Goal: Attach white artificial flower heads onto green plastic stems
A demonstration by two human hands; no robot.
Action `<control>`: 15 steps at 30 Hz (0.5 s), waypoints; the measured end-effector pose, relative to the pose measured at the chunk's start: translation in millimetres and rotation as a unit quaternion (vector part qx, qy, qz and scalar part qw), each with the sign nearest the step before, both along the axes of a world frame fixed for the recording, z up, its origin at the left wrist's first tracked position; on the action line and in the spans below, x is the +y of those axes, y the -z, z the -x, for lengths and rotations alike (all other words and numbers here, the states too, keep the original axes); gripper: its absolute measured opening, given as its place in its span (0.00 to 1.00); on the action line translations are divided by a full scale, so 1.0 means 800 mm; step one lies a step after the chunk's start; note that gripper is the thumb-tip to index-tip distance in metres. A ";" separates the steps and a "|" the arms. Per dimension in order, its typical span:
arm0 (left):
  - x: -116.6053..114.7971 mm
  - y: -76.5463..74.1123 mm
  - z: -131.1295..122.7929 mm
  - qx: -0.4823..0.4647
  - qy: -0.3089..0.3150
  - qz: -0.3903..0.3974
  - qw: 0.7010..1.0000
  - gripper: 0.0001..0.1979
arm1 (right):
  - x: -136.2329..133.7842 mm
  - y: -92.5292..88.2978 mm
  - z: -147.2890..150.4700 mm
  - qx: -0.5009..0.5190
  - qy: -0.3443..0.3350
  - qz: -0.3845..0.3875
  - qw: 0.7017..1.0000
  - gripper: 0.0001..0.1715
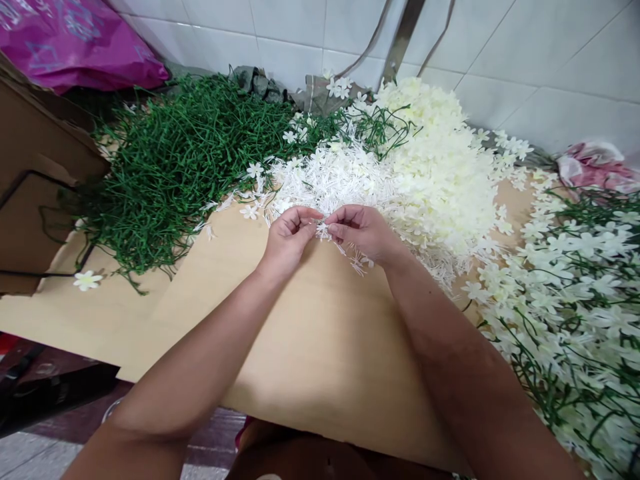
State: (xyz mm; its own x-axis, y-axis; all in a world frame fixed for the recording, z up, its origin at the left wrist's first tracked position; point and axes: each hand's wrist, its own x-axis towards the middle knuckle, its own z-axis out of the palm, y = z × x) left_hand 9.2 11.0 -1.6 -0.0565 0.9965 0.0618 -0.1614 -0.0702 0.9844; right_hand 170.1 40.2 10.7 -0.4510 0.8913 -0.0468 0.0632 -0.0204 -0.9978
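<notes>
My left hand (291, 235) and my right hand (367, 233) meet over the near edge of the white pile, fingertips pinched close together. Between them is a small white spiky artificial flower piece (323, 231), partly covered by the fingers. Just behind the hands lies a heap of thin white spiky pieces (333, 175). A mound of cream-white fabric petals (440, 153) rises behind my right hand. Off to the left of my left hand spreads a large pile of green plastic stems (185, 160).
Assembled white flowers on green stems (575, 300) cover the right side. A cardboard sheet (310, 353) lies under my forearms. At the left stand a cardboard box (40, 180) and a purple bag (85, 47). A single flower (87, 280) rests near the box. White tiled wall (290, 27) closes the back.
</notes>
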 end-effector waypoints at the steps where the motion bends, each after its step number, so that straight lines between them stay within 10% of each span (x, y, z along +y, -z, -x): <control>1: 0.001 0.000 0.001 0.000 -0.006 -0.002 1.000 0.07 | 0.000 -0.001 -0.001 0.007 0.005 0.002 1.000 0.14; 9: 0.003 0.001 0.005 0.009 -0.022 -0.011 1.000 0.07 | 0.010 -0.017 -0.024 0.031 0.170 -0.094 0.980 0.05; 15: 0.000 0.000 0.002 -0.008 -0.003 0.000 1.000 0.09 | 0.006 -0.026 -0.034 -0.188 0.308 -0.309 0.880 0.19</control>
